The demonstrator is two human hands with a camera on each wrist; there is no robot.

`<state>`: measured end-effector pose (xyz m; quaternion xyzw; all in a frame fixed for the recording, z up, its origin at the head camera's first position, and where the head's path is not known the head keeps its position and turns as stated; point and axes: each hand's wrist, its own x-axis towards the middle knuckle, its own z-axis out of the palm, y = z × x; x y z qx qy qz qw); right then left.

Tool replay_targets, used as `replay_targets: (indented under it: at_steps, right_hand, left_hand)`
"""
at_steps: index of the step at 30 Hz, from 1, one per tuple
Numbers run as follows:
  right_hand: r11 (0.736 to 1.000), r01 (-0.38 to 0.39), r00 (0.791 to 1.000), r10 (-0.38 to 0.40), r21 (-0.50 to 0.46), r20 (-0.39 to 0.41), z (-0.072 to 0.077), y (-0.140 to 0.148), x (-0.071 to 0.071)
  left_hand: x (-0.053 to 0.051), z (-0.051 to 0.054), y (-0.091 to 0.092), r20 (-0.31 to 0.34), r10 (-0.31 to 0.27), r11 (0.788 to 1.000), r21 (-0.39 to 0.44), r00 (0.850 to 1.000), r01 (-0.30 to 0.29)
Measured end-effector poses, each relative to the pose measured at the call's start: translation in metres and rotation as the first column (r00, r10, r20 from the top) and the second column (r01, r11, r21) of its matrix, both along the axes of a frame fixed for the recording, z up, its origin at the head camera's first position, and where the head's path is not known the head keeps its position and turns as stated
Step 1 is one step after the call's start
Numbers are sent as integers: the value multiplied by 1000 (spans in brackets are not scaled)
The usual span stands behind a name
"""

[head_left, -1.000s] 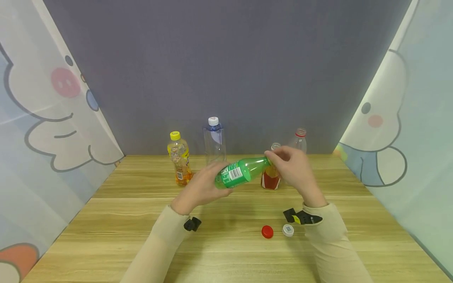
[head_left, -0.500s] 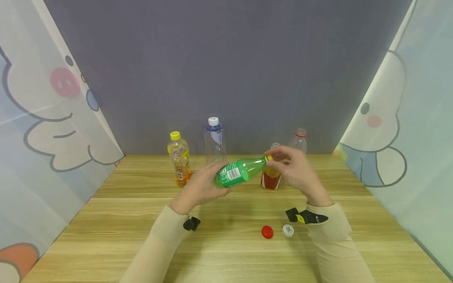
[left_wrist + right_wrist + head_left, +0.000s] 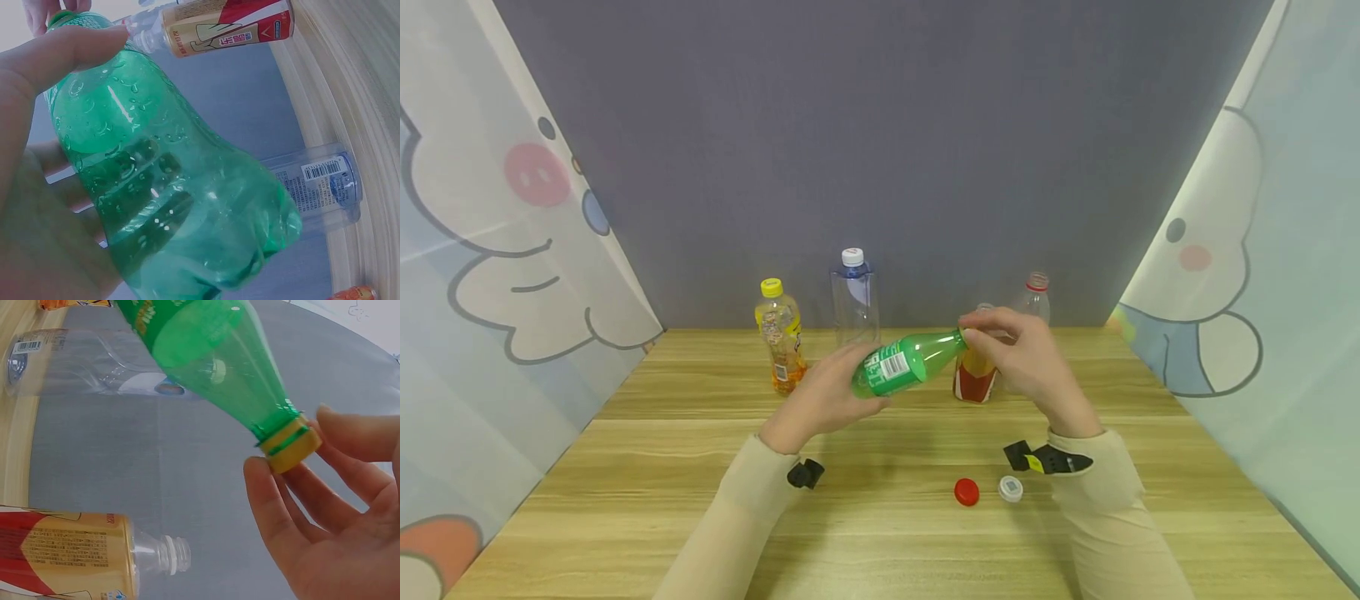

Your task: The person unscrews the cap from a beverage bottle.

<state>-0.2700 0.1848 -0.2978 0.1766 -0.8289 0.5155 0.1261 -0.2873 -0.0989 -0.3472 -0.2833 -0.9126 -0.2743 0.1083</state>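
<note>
A green plastic bottle (image 3: 895,368) lies tilted in the air, its neck pointing right and slightly up. My left hand (image 3: 829,398) grips it round the lower body; in the left wrist view the thumb (image 3: 94,47) crosses the bottle. At the neck, my right hand (image 3: 1026,354) holds the yellow bottle cap (image 3: 292,449) with its fingertips. A thin green gap shows between the cap and the yellow ring below it. Behind the right hand stands an uncapped bottle with a red and gold label (image 3: 974,387), partly hidden.
On the wooden table (image 3: 700,500) lie a red cap (image 3: 967,492) and a white cap (image 3: 1011,488). At the back stand a yellow-capped bottle (image 3: 780,333), a clear white-capped bottle (image 3: 854,304) and a clear uncapped bottle (image 3: 1037,298), before a grey panel (image 3: 880,150).
The right hand's fingers loosened off the yellow cap half a second ago, leaving it visible, and have now closed round it again. The left hand and bottle have barely shifted.
</note>
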Motion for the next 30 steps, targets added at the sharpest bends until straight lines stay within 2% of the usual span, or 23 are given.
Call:
replay_targets:
  at_steps: [6, 13, 16, 21, 30]
  right_hand:
    - [999, 41, 999, -41, -30, -8, -1, -2, -1]
    - [984, 177, 983, -178, -10, -52, -1, -5, -2]
    - [977, 212, 977, -212, -2, -13, -1, -6, -1]
    - [978, 204, 977, -206, 41, 62, -1, -5, -1]
    - [996, 87, 995, -89, 36, 42, -1, -1, -1]
  left_hand:
    - [0, 1, 1, 11, -3, 1000, 12, 1000, 3]
    - [1, 1, 2, 7, -10, 1000, 23, 1000, 9]
    - [2, 2, 3, 6, -14, 999, 29, 1000, 14]
    - [3, 2, 3, -4, -17, 1000, 20, 1000, 17]
    - [2, 1, 2, -11, -9, 1000, 13, 1000, 9]
